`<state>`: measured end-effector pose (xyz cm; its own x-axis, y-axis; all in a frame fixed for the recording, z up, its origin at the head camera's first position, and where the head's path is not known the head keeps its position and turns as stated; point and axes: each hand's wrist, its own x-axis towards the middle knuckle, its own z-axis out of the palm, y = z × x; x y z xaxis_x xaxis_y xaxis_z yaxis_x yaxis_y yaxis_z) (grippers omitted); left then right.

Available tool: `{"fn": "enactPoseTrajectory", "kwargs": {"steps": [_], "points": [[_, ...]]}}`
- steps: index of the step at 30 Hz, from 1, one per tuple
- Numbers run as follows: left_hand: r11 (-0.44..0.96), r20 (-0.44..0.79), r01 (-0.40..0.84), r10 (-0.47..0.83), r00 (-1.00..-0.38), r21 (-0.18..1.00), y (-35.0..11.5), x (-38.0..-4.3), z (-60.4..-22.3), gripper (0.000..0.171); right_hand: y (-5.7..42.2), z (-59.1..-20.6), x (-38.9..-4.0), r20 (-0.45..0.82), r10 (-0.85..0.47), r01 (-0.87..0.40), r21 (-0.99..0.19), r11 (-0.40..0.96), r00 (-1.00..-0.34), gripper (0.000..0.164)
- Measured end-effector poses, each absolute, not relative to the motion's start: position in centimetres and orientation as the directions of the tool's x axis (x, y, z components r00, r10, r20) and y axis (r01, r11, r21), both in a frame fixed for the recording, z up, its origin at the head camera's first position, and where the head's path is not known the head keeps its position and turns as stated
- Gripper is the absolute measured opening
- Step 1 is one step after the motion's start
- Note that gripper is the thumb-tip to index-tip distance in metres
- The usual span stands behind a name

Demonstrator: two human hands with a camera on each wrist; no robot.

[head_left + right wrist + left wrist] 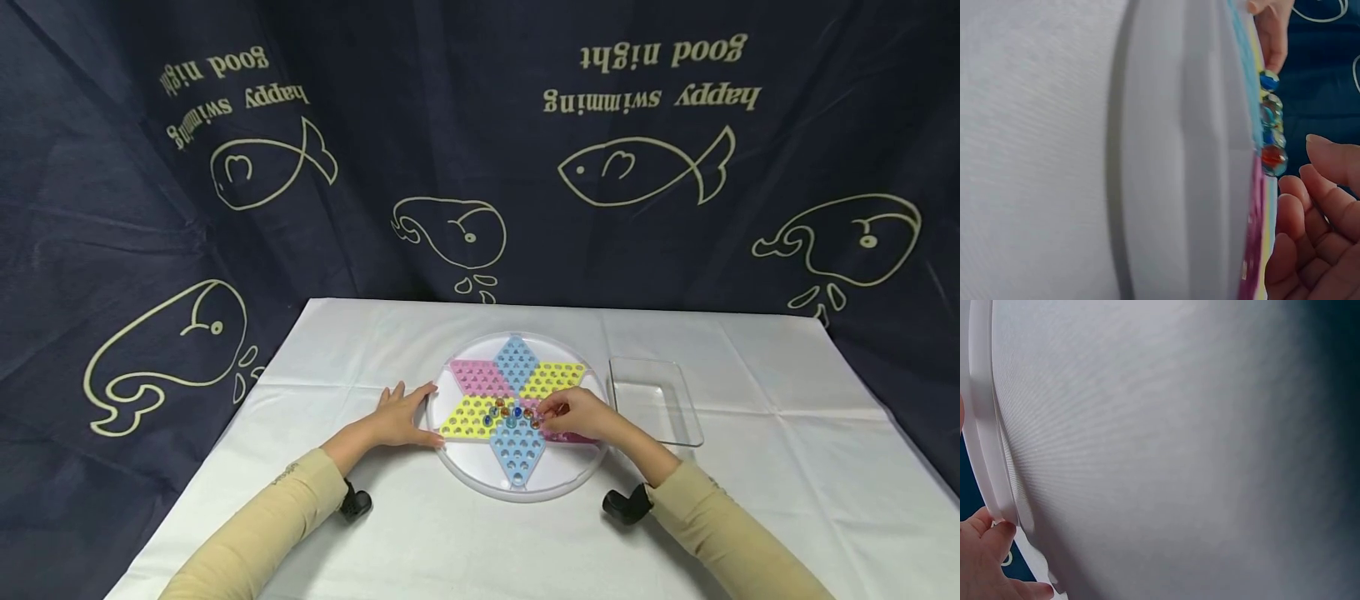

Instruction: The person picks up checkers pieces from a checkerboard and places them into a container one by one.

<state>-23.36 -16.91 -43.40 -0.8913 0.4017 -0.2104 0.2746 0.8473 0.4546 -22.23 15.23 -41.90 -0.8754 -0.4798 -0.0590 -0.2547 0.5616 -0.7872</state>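
A round white Chinese checkers board, with a star of blue, pink and yellow triangles, lies on the table. Several glass marbles sit in a cluster near the star's middle; the right wrist view shows them in a row at the board's edge-on surface, a red-orange marble closest. My right hand is over the right lower pink triangle, fingertips beside those marbles. In its wrist view the thumb stands apart from the loosely bent fingers, with no marble visible between. My left hand touches the left rim with spread thumb and fingers.
A clear rectangular container stands right of the board, close to the right forearm. White cloth covers the table. Behind it hangs a dark blue curtain with fish and whale drawings. Black wrist devices sit under both wrists.
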Motion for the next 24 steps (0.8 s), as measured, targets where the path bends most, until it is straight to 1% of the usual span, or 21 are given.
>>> {"fn": "enactPoseTrajectory", "kwargs": {"steps": [4, 10, 16, 24], "points": [[0.847, -0.217, 0.268, 0.399, -0.891, 0.460, -17.0, -23.3, -43.5, 0.100, 14.9, -42.3, -22.1, -0.049, -0.495, -0.275, -0.781, 0.560, -0.868, 0.020], [0.843, -0.217, 0.270, 0.405, -0.888, 0.466, -17.0, -23.3, -43.6, 0.100, 14.4, -42.8, -22.1, -0.043, -0.451, -0.270, -0.749, 0.605, -0.892, 0.014], [0.846, -0.217, 0.270, 0.402, -0.889, 0.460, -16.8, -23.3, -43.5, 0.100, 13.8, -43.1, -22.0, -0.023, -0.412, -0.257, -0.748, 0.612, -0.911, 0.009], [0.852, -0.217, 0.270, 0.397, -0.892, 0.448, -16.8, -23.3, -43.6, 0.100, 13.3, -43.3, -21.7, 0.001, -0.361, -0.250, -0.723, 0.644, -0.933, 0.011]]}}
